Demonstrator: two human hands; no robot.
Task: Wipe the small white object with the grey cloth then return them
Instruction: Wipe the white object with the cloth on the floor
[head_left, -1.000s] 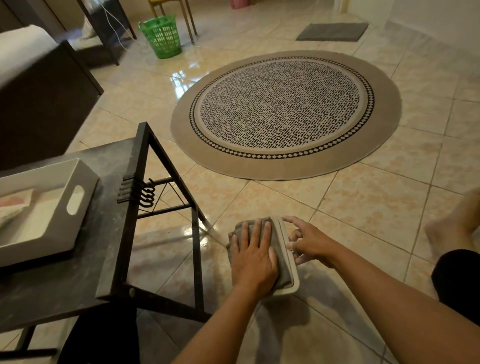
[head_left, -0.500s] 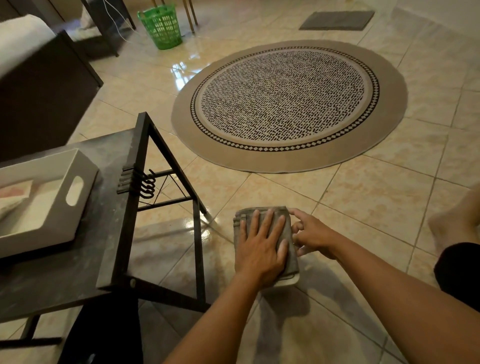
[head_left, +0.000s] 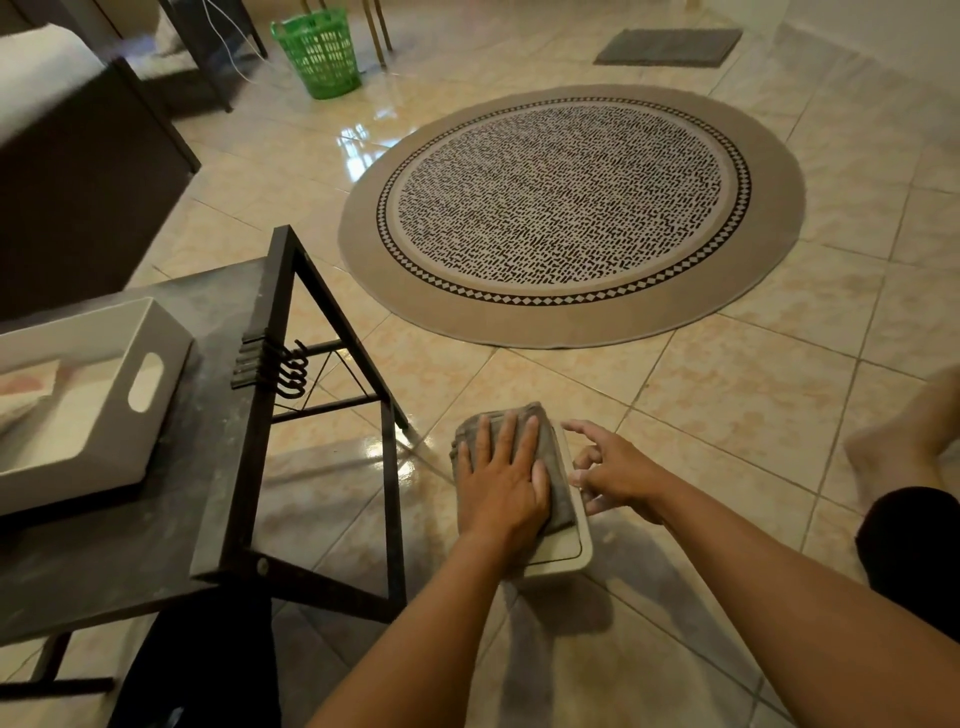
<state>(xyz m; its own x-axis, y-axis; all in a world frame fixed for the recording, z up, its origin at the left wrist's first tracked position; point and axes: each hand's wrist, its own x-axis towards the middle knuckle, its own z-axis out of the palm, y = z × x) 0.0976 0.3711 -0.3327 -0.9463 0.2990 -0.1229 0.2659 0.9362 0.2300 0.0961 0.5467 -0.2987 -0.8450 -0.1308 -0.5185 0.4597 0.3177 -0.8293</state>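
Left hand (head_left: 501, 480) presses cloth (head_left: 553, 457) (unlabelled).

Soft grey cloth (head_left: 550, 457), smooth white object (head_left: 569, 551), glossy tile floor (head_left: 753, 405).

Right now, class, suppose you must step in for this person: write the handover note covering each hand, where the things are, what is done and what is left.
Left hand: flat, palm down on the grey cloth, pressing it onto the small white object.
Right hand: fingers loosely spread, steadying the object's right edge; nothing gripped.
Things: the object lies on the tiled floor beside the dark table; the cloth covers most of its top, near corner bare. A white tray sits on the table.
Done: wiping under way.
Left: finish wiping, including the bare corner, then return cloth and object; where they belong is not shown.
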